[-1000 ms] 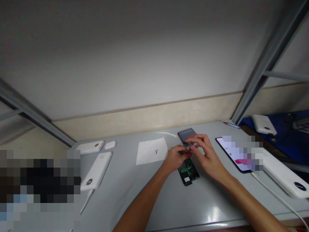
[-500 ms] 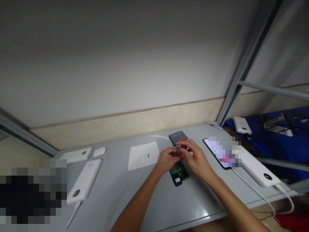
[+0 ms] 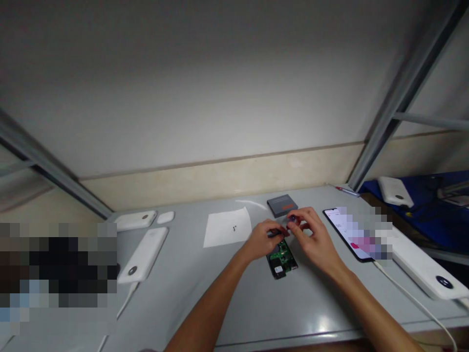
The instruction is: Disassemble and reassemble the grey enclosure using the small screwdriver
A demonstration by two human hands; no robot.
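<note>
A device with an exposed green circuit board (image 3: 281, 256) lies on the grey table (image 3: 176, 298). My left hand (image 3: 263, 239) is closed at its upper end, fingers pinched on a small dark part too small to name. Just right of it, my right hand (image 3: 311, 234) curls its fingers around a small purplish round object (image 3: 292, 219) between thumb and forefinger. The fingertips of both hands are close together above the device. Behind them sits a flat grey box (image 3: 282, 205) with orange print. A white paper (image 3: 227, 228) with several tiny dark bits lies to the left.
A lit phone (image 3: 346, 234) and a long white power bank (image 3: 421, 264) with cables lie on the right. White power banks (image 3: 148, 254) and a small white case (image 3: 165, 217) are on the left. A pen (image 3: 348, 191) rests by the metal post.
The whole view has shifted, so the table items appear farther right. Both hands stay close together above the device, with the fingertips slightly repositioned.
</note>
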